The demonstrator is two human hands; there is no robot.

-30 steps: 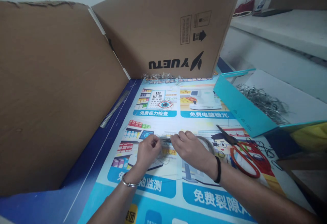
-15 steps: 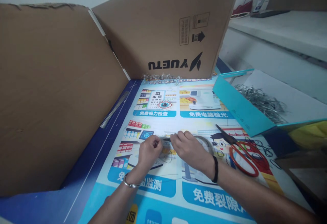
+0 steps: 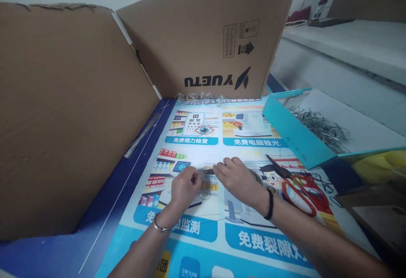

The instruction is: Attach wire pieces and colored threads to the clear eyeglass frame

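Observation:
My left hand (image 3: 186, 186) is closed, its fingertips pinching a thin wire (image 3: 205, 195) that curls in loose loops beneath it. Close by on the right, my right hand (image 3: 236, 181) is wrapped round a dark tool with narrow pointed jaws (image 3: 207, 171). The jaws reach to the left fingertips, where they meet or nearly meet the wire. Part of a grey curved handle shows behind the right hand; the grip hides most of the tool, so its exact kind is unclear. Red-handled scissors (image 3: 298, 193) lie to the right of that hand, blades pointing away.
A turquoise box (image 3: 296, 132) at right holds a tangle of thin wire pieces (image 3: 320, 127). Cardboard panels (image 3: 203, 37) stand at the back and left. Clear scraps (image 3: 199, 96) lie along the back panel, and thin strips (image 3: 142, 136) at left. Black wire loops (image 3: 323, 183) lie beside the scissors.
My right hand has turned slightly, and more of the tool's pointed jaws shows between the hands. My left hand stays nearly in place. The view has shifted a little.

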